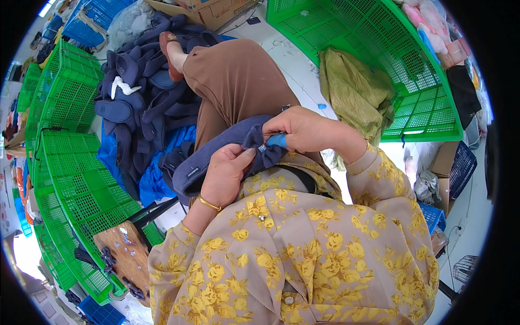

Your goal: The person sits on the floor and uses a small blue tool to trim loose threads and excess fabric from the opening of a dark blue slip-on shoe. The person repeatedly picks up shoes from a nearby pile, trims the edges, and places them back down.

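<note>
A navy fabric slipper (203,160) lies across my lap, its sole side hidden. At its right end is a navy bow (272,157) with a small shiny ornament at the middle. My left hand (226,169), a gold bangle at the wrist, is closed with thumb and finger pinching the bow's left side. From the other side my right hand (306,130) is closed on the bow's upper part, fingertips bent inward. Blue tape (276,140) wraps one of its fingers. Whether a needle or thread is between the fingers cannot be seen.
Many navy slippers (123,111) are heaped on blue sheeting (157,187) at the left. Green plastic crates (81,184) line the left side; another green crate (357,32) stands at upper right beside an olive sack (355,89). A wooden board (122,249) with small navy pieces is at lower left.
</note>
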`<state>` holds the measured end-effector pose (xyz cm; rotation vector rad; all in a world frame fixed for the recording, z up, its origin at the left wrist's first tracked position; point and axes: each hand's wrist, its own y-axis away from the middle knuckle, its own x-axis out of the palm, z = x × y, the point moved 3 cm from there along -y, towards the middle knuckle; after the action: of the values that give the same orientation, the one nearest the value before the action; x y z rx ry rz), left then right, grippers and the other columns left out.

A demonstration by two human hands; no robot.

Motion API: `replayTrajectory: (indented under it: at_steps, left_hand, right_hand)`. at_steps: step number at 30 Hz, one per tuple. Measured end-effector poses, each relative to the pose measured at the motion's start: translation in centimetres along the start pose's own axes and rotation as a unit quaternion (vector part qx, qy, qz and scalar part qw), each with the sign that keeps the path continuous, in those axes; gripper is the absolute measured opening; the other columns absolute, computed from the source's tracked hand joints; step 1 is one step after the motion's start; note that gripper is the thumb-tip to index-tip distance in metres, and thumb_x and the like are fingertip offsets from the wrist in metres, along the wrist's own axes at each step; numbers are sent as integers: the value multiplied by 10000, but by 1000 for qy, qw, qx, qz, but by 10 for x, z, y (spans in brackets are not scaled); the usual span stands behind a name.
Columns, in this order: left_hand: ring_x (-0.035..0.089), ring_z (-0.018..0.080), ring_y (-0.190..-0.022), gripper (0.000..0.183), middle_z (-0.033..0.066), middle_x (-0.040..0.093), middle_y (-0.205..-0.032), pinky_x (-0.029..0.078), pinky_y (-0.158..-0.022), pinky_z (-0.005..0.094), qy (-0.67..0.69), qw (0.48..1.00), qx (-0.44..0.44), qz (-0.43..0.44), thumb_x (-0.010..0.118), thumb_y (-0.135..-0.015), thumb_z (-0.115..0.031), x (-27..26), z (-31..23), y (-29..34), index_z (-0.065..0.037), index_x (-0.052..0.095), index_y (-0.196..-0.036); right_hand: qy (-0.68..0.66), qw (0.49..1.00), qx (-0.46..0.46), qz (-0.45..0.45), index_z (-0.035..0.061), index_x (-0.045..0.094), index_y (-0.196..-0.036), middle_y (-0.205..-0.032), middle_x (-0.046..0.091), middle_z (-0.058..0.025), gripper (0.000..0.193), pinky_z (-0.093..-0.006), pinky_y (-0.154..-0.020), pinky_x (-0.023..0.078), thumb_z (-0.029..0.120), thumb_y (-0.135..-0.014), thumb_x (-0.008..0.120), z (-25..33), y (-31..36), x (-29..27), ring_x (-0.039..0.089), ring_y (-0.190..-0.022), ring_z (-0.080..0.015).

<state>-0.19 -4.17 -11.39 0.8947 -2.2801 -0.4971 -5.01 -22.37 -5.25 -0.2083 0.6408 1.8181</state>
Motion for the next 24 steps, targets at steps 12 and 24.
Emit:
replayTrajectory:
  at_steps: [12,24]
  left_hand:
    - [392,16,-552,116,-72,513,-653,285,-496,189,-1,1000,11,-16,615,-925,-105,1,-1,5,-39,640,-832]
    - [528,29,-683,98,-13,646,-848,413,-617,173,80,996,22,-14,665,-896,-93,6,-7,14,-23,658,-965]
  right_hand:
    - [12,997,-25,-75,38,484,-1077,-826,634,-177,314,-376,-604,479,-47,-781,544,11,3,18,642,-699,-306]
    - [303,913,-210,-172,101,605,-873,-914,538,-57,130,-397,-716,415,80,-753,652,49,5,23,554,-802,-279]
